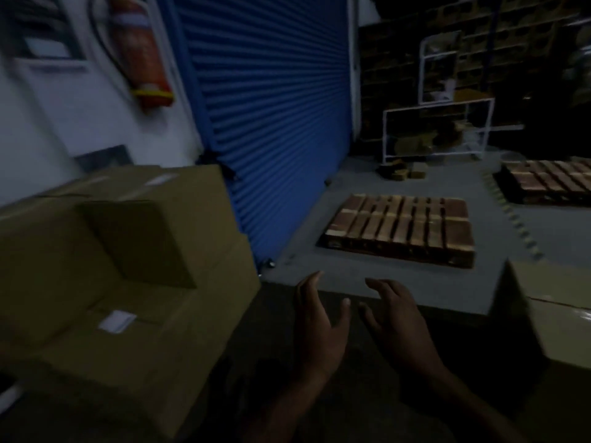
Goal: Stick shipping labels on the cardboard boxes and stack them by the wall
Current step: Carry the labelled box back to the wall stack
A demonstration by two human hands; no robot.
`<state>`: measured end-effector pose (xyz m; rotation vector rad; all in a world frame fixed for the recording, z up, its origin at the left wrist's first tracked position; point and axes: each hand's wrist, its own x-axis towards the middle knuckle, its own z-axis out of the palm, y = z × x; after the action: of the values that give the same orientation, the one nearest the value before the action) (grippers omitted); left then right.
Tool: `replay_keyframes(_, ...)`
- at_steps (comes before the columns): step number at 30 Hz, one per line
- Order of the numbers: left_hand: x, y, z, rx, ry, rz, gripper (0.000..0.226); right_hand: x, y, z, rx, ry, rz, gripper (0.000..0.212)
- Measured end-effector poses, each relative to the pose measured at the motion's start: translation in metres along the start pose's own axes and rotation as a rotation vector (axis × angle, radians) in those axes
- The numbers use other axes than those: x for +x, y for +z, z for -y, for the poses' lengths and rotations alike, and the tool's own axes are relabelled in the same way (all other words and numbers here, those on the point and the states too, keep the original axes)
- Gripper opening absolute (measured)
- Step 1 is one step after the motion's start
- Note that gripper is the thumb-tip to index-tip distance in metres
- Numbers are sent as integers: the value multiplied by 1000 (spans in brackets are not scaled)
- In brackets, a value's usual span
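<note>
1. Low in the centre of the head view, the left hand (315,327) and the right hand (395,318) were held out side by side, apart from each other, fingers spread and loosely bent, holding nothing.
2. Both hands hung over a dark surface; too dim to tell whether it was floor or a box top.
3. To the left of the left hand stood the stack of cardboard boxes (121,282) against the white wall (73,123). A smaller box (137,238) sat on a larger lower one, with another box behind it.
4. A white shipping label (116,320) lay on the top face of the lower box, just in front of the smaller box. A second label (160,180) showed on the rear box; blurred.
5. To the right of the right hand, another cardboard box (553,318) stood at the frame edge, seam visible on top.
6. Beyond the hands, a wooden pallet (399,231) lay on the grey floor (319,273), beside the blue roller shutter (271,123). A second pallet (550,180) lay further right.
7. A red fire extinguisher (140,49) hung on the wall, upper left. A white metal rack (438,129) stood at the back.
</note>
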<state>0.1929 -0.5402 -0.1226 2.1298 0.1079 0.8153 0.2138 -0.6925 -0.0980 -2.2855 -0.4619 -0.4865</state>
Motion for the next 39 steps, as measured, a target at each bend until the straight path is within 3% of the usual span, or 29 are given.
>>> replay_keyframes(11,97,-244,133,-63,-32,-288,64,69,177,226,202,-185,60,50)
replay_keyframes(18,203,-340,230,-92,-212,-348,71,131,254,293,273,-3,16,66)
replay_keyframes(21,249,-362,257,-151,-328,-363,79,156,269,312,316,49,-6,78)
replay_keyframes(26,291,-369,295,-233,-346,-371,82,181,281,330,511,100,-10,43)
replay_keyframes(32,303,-357,310,-261,-307,-385,100,196,293,330,619,140,3,46)
replay_keyframes(35,299,-354,300,-211,-318,-404,106,196,291,330,743,149,-62,33)
replay_keyframes(39,277,-352,270,-124,-248,-503,91,189,274,328,834,178,-127,50)
